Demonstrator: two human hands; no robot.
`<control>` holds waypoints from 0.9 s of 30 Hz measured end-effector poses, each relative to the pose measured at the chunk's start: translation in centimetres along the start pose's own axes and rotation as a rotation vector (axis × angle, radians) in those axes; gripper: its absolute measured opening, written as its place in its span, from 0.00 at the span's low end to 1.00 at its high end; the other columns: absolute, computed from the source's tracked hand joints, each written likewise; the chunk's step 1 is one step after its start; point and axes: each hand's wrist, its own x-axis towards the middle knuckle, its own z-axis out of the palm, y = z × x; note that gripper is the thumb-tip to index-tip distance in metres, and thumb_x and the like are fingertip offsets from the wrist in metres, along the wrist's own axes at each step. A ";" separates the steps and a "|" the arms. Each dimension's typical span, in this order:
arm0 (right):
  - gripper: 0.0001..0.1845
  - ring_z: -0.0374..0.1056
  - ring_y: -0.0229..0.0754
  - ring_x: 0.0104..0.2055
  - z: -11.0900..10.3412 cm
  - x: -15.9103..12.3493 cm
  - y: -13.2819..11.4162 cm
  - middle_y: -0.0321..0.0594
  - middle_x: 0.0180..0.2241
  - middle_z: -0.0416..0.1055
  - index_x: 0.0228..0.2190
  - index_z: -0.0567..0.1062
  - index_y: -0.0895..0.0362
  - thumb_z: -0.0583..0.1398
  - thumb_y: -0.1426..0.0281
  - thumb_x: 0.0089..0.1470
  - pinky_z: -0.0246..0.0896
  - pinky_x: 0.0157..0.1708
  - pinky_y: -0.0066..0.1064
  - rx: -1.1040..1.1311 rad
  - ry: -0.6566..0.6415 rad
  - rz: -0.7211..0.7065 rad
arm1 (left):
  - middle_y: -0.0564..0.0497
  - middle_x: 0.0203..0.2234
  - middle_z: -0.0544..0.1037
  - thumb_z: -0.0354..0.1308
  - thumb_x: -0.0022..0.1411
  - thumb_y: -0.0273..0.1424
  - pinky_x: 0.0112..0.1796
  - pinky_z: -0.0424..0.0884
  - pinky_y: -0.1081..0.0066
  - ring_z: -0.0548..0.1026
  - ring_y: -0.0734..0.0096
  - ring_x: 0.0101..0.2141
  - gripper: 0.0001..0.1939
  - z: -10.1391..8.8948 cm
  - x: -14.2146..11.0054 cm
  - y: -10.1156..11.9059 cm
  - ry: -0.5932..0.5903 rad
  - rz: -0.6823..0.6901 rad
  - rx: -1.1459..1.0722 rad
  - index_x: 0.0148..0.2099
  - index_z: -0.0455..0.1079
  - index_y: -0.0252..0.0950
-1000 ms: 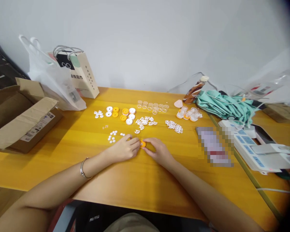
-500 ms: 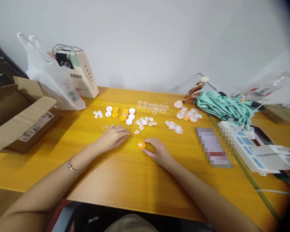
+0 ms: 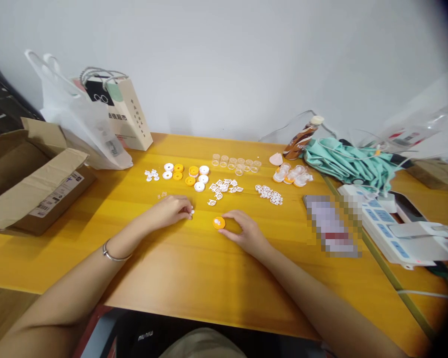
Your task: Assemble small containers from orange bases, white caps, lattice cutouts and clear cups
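My right hand (image 3: 246,232) grips an orange round cap (image 3: 219,223) between thumb and fingers, and something whitish shows on its top. To the left, my left hand (image 3: 171,211) has its fingertips closed on a small white plastic piece (image 3: 192,211), whose shape is mostly hidden. Beyond the hands lie white and orange round caps (image 3: 199,187), white openwork pieces (image 3: 220,186) and small white discs (image 3: 151,175). A few tiny clear bits (image 3: 162,195) rest just behind my left hand.
Clear cups (image 3: 239,164) stand in rows at the back. A second group of openwork pieces (image 3: 269,194) is further right. A phone (image 3: 330,226), power strip (image 3: 381,223), green cloth bundle (image 3: 349,161) and bottle (image 3: 304,136) line the right; a cardboard box (image 3: 41,194) sits left.
My left hand has drawn back slightly left, and its fingers have closed together with a white piece now showing at their tips. The right hand and orange cap have barely moved.
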 end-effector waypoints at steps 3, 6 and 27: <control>0.13 0.69 0.45 0.42 0.0 0.0 0.0 0.43 0.38 0.72 0.39 0.70 0.53 0.61 0.66 0.50 0.66 0.43 0.40 0.006 0.024 0.004 | 0.50 0.32 0.76 0.53 0.60 0.31 0.34 0.65 0.73 0.73 0.70 0.32 0.07 -0.2 -0.1 0.1 0.009 0.029 0.075 0.37 0.70 0.35; 0.11 0.69 0.44 0.40 -0.3 -0.1 -0.2 0.42 0.37 0.73 0.38 0.70 0.53 0.60 0.68 0.50 0.66 0.42 0.39 0.014 0.121 0.010 | 0.49 0.31 0.76 0.52 0.60 0.30 0.33 0.65 0.72 0.73 0.70 0.31 0.08 -0.1 -0.2 0.2 0.036 0.088 0.204 0.36 0.72 0.36; 0.09 0.73 0.38 0.31 -0.1 -1.7 -2.3 0.36 0.30 0.76 0.33 0.75 0.51 0.56 0.74 0.53 0.69 0.33 0.28 0.133 0.129 -0.050 | 0.49 0.32 0.78 0.55 0.60 0.32 0.36 0.72 0.74 0.76 0.73 0.33 0.07 6.2 -0.4 7.1 0.398 0.078 -0.556 0.38 0.71 0.34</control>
